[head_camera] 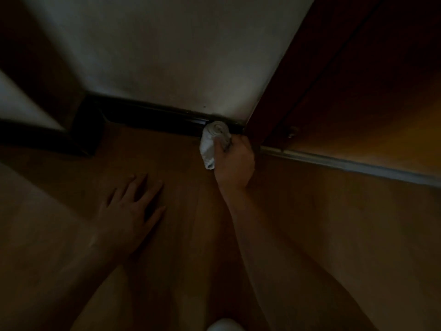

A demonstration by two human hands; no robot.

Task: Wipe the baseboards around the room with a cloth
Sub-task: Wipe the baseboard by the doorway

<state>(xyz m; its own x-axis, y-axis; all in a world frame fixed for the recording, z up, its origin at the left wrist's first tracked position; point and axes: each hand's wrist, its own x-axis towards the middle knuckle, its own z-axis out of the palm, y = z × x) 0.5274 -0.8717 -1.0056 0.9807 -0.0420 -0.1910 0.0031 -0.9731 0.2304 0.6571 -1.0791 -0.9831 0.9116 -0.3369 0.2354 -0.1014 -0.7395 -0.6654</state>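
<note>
A dark baseboard (152,115) runs along the foot of the white wall (167,56). My right hand (235,161) grips a bunched white cloth (212,142) and holds its upper end against the baseboard's right end, close to the brown door frame (274,111). The cloth's lower end hangs just over the wooden floor (186,223). My left hand (133,211) rests flat on the floor with fingers spread, well to the left of and nearer to me than the cloth.
The room is dim. A brown door (370,87) stands at the right with a pale metal threshold strip (346,163) below it. At the left, the baseboard turns round a dark corner post (88,130).
</note>
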